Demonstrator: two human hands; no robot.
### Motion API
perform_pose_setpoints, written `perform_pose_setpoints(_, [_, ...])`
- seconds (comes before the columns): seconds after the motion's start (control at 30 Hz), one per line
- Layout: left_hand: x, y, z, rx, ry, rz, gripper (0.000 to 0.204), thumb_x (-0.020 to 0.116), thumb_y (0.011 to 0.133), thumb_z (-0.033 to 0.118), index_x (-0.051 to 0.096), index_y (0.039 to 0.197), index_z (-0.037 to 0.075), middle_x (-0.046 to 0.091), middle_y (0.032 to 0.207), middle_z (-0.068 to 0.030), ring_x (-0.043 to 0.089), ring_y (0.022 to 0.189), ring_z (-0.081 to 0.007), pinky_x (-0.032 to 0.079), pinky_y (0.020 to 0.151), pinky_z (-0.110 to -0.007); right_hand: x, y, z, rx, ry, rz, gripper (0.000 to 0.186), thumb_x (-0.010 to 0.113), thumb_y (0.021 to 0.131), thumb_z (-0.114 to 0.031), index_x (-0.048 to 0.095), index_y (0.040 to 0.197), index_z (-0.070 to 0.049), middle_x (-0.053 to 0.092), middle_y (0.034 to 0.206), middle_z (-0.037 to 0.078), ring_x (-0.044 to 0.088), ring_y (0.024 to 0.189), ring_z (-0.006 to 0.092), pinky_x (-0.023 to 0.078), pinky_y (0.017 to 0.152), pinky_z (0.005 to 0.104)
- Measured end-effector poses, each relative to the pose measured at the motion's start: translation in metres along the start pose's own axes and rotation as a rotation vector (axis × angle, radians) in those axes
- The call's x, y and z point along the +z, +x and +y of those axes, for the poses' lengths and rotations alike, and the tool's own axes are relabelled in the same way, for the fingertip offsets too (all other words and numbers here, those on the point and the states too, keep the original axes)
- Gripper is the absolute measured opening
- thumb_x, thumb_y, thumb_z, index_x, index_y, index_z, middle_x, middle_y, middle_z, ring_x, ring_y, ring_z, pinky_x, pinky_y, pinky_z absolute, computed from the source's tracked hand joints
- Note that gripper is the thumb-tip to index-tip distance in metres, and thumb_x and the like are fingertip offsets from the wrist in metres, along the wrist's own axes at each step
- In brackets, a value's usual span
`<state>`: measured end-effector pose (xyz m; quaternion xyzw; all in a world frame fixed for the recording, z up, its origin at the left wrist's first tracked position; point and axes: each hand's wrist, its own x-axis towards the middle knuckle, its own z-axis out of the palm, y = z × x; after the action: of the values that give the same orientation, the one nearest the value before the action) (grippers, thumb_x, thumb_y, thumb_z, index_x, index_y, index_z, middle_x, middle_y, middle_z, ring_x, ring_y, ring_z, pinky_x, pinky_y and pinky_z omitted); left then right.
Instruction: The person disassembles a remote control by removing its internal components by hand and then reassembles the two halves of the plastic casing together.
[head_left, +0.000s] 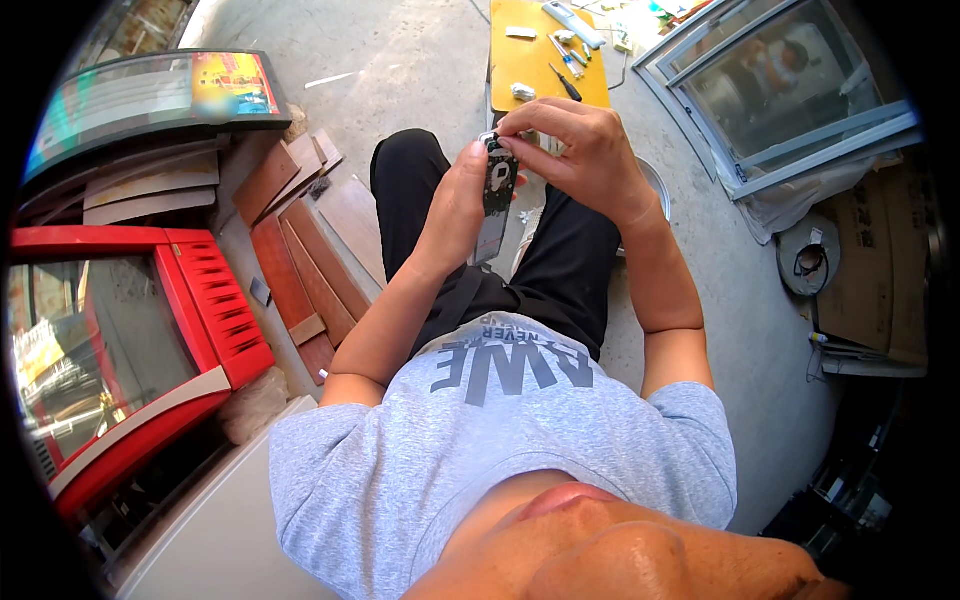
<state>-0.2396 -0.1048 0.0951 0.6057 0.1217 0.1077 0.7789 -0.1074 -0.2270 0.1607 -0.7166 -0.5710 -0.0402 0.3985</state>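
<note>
A slim dark device (499, 178) with a pale patterned face and a longer grey lower part is held upright between my legs, at the near end of a yellow board. My left hand (456, 200) grips it along its left side. My right hand (575, 150) has thumb and forefinger closed on its top edge, at a small light piece that is too small to make out. On the yellow board (540, 75) just beyond lie a dark-handled screwdriver (568, 86), a small white crumpled item (523, 92), a long pale tool (573, 24) and several other small tools.
At left are a red cabinet (215, 300), a curved glass-topped unit (150, 90) and wood boards (300, 270). At right are a framed glass panel (780, 90), cardboard (870, 270) and a round metal object (800, 260). A metal bowl's rim (655, 180) shows behind my right arm.
</note>
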Motion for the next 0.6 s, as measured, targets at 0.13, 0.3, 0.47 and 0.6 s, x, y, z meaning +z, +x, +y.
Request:
perform_pose_setpoints(0.13, [0.003,-0.002,-0.002,0.100,0.065,0.044,0.056,0.028,0.109,0.045,0.056,0.127,0.000,0.066,0.105,-0.0091,0.064,0.096,-0.0151,0.052,0.088,-0.030,0.006,-0.002,0.003,0.048,0.083,0.042,0.009,0.076,0.082,-0.014,0.074,0.091,-0.010,0.073,0.084,0.003,0.070,0.072,0.0192,0.055,0.065,0.0297])
perform_pose_setpoints(0.3, [0.006,-0.005,0.007,0.158,0.112,0.056,0.056,0.028,0.110,0.045,0.054,0.129,-0.001,0.064,0.104,-0.0076,0.063,0.095,-0.0135,0.050,0.087,-0.029,0.007,-0.002,0.000,0.018,0.080,0.055,0.010,0.075,0.082,-0.012,0.075,0.092,-0.009,0.073,0.086,0.004,0.071,0.077,0.0193,0.055,0.067,0.0296])
perform_pose_setpoints(0.47, [0.008,-0.008,0.003,0.145,0.102,0.065,0.056,0.028,0.110,0.045,0.054,0.130,-0.001,0.064,0.105,-0.0077,0.063,0.094,-0.0133,0.050,0.086,-0.028,0.007,-0.005,0.000,0.051,0.173,0.046,0.010,0.075,0.082,-0.011,0.076,0.091,-0.007,0.074,0.089,0.004,0.071,0.080,0.0202,0.056,0.070,0.0298])
perform_pose_setpoints(0.6, [0.011,-0.009,0.001,0.136,0.091,0.064,0.057,0.028,0.110,0.045,0.053,0.133,-0.001,0.064,0.104,-0.0076,0.063,0.095,-0.0132,0.050,0.087,-0.028,0.003,-0.005,0.003,-0.016,0.115,0.038,0.010,0.075,0.082,-0.010,0.076,0.091,-0.007,0.074,0.090,0.005,0.071,0.080,0.0209,0.056,0.071,0.0305])
